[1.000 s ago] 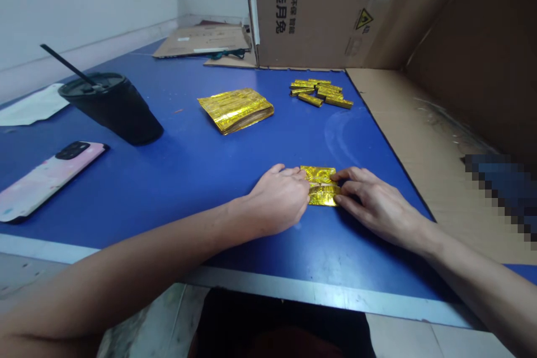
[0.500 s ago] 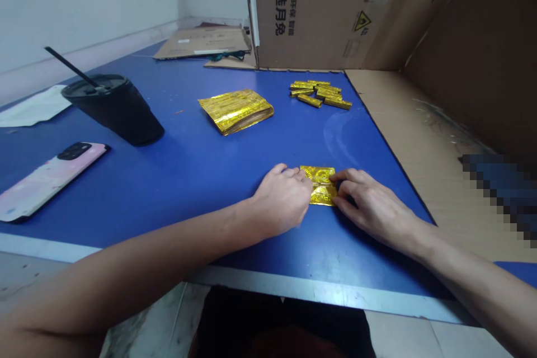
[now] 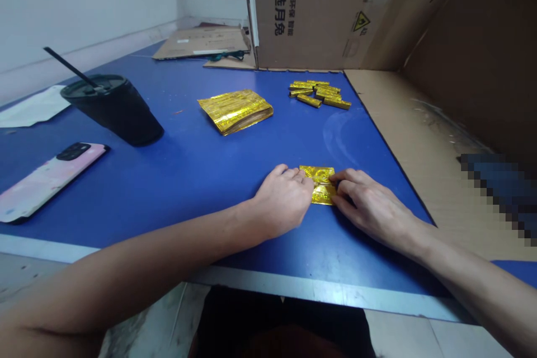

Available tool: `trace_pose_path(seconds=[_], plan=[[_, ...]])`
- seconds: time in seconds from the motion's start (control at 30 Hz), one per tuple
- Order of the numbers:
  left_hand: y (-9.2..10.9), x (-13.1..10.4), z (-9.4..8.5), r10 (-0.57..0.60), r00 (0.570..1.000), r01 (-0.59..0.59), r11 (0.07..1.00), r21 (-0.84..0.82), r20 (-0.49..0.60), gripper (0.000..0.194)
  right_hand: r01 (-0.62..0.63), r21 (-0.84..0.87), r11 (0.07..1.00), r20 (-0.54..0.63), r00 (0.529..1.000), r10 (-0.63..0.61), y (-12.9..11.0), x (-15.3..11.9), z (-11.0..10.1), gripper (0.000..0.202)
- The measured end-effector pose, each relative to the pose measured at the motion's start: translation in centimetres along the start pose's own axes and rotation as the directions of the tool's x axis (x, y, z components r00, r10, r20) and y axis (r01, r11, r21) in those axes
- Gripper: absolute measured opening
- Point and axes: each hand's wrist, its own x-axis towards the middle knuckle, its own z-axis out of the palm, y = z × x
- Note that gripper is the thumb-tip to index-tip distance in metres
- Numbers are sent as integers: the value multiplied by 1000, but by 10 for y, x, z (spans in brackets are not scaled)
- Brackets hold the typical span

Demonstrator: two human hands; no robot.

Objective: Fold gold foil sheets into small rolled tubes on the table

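Observation:
A small gold foil sheet point(image 3: 323, 194) lies on the blue table, with folded edges meeting along a line across its middle. My left hand point(image 3: 285, 198) is closed at its left edge, fingers curled and fingertips hidden. At the right edge, the bent fingers of my right hand point(image 3: 364, 201) grip the sheet between thumb and fingertips. Farther back lies a stack of gold foil sheets point(image 3: 237, 111). Behind and to the right of that stack, several narrow folded gold strips point(image 3: 309, 100) sit in a loose pile.
On the left of the blue table point(image 3: 188, 173) stand a black cup with a straw point(image 3: 126, 112) and, nearer, a pink phone point(image 3: 50, 182) lying flat. A white paper point(image 3: 36, 109) is behind them. Cardboard point(image 3: 310, 17) rises at the back and right.
My left hand has shifted very slightly right over the sheet. Otherwise both hands keep the same hold, and the other objects have not moved.

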Motion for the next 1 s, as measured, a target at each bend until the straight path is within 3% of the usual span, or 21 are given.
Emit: trace_pose_path(seconds=[0.73,0.87,1.0], plan=[[4,0,-4,-66,997,66,998,-17,30,21,-34,-45,998,29,999,35,-2,0,3,18],[1,-1,-2,-39,999,40,999,-31,29,19,-28,-44,999,23,999,29,-1,0,4,19],[-1,-4,-3,24,998,-25,1000,15,55,31,-31,-38,999,17,999,31,-2,0,4,19]])
